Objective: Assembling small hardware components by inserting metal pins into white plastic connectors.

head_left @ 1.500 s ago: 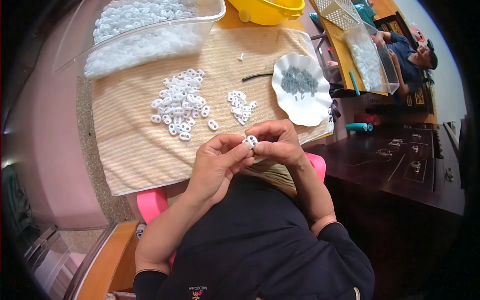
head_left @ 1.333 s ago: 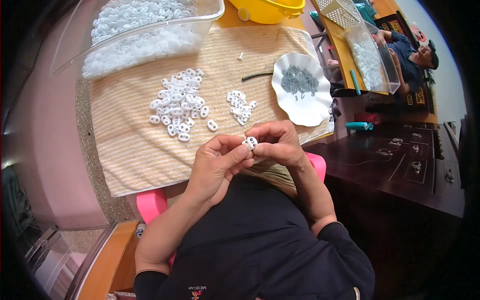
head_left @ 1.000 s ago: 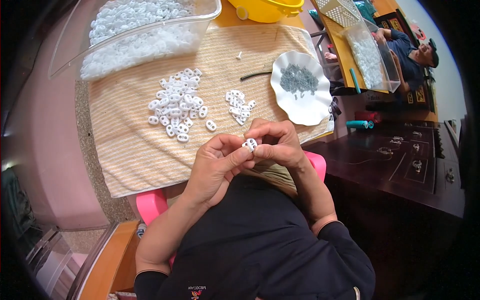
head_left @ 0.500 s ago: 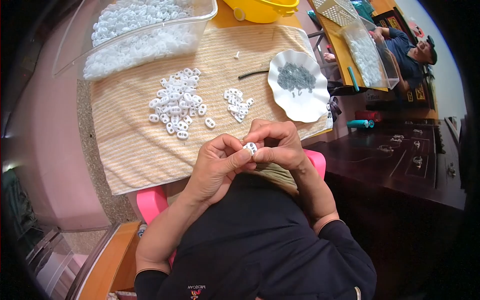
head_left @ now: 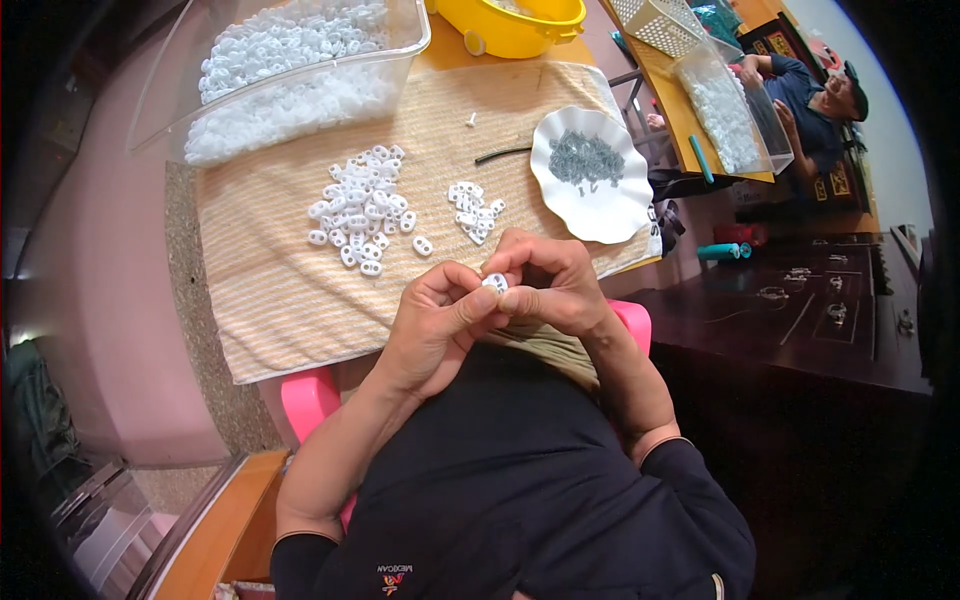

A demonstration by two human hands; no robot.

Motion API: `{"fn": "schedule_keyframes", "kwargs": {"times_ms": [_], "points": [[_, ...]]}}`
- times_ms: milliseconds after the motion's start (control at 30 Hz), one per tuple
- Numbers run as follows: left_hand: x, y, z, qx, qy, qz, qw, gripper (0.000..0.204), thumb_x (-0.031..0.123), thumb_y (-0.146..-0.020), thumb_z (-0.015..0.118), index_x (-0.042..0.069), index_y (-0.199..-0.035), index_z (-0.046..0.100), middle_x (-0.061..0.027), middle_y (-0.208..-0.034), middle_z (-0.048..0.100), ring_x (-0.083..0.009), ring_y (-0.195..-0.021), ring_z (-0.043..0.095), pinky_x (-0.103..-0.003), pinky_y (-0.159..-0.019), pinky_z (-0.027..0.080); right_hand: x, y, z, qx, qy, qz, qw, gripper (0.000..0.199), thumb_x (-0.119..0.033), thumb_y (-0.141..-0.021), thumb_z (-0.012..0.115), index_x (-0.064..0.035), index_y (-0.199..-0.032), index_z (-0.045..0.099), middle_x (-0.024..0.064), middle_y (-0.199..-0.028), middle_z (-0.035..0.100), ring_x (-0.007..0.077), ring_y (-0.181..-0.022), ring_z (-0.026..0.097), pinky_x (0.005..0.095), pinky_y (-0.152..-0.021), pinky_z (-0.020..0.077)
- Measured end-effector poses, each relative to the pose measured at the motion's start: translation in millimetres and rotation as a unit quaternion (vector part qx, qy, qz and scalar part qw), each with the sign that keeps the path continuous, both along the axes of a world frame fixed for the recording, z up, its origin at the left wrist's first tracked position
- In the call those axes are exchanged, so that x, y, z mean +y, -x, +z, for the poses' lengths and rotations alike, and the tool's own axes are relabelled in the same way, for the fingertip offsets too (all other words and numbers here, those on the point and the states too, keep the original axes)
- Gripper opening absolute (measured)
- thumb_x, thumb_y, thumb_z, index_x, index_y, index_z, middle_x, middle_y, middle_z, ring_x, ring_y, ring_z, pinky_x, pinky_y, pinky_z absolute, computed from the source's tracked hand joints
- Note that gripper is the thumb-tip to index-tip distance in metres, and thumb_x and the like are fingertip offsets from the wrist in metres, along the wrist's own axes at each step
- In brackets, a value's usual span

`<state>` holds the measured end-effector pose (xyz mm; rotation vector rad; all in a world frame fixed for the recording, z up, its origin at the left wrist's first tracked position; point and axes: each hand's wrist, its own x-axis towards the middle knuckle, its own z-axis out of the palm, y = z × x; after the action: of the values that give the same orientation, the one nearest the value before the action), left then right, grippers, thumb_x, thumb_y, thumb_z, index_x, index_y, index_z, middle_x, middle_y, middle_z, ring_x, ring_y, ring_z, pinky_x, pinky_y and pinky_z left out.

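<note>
A small white plastic piece with dark holes (head_left: 496,283) is pinched between both hands, just past the near edge of the table. My left hand (head_left: 440,320) grips it with thumb and forefinger; my right hand (head_left: 553,285) presses it from the other side with its fingertips, which cover part of it. Beyond the left hand lies a loose pile of white two-holed oval pieces (head_left: 360,205), with a single one (head_left: 422,245) apart from it. A smaller cluster of white pieces (head_left: 475,210) lies ahead of the hands. Small grey translucent parts (head_left: 583,160) are heaped on a scalloped white plate (head_left: 615,212).
A striped cloth (head_left: 270,300) covers the table. A clear bin (head_left: 405,75) full of white pieces stands far left, near a yellow tub (head_left: 520,35). A dark thin rod (head_left: 500,155) and a small white peg (head_left: 471,120) lie on the cloth. Another person (head_left: 810,105) sits far right.
Both hands stay closed on the white piece, which has turned a little and is more covered by the fingertips. The view has shifted slightly; the person at far right has moved a hand.
</note>
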<state>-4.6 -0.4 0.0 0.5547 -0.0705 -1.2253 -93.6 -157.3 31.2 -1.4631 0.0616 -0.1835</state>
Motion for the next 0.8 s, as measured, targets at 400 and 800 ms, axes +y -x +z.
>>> {"fn": "schedule_keyframes", "kwargs": {"times_ms": [400, 800], "points": [[0.7, -0.2, 11.2, 0.022, 0.007, 0.017, 1.000, 0.010, 0.007, -0.088, 0.065, 0.002, -0.096, 0.060, -0.0074, -0.092, 0.065, -0.0162, -0.080, 0.065, -0.027, -0.076, 0.055, -0.2, -1.0, 8.8, 0.026, -0.028, -0.022, 0.999, 0.010, 0.002, -0.083, 0.066, 0.0028, -0.091, 0.060, 0.0106, -0.099, 0.055, 0.0150, -0.090, 0.054, 0.0255, -0.077, 0.0466], [1.2, -1.0, 11.0, -0.018, -0.022, 0.012, 1.000, 0.011, 0.004, -0.086, 0.065, 0.003, -0.097, 0.061, -0.0135, -0.115, 0.061, -0.0124, -0.087, 0.063, -0.028, -0.079, 0.054, -87.2, -67.7, 61.0, -0.097, 0.295, -0.309, 0.899, 0.013, -0.005, -0.086, 0.066, 0.0036, -0.095, 0.066, 0.0032, -0.073, 0.065, 0.0073, -0.065, 0.061, 0.0193, -0.061, 0.0490]]}}
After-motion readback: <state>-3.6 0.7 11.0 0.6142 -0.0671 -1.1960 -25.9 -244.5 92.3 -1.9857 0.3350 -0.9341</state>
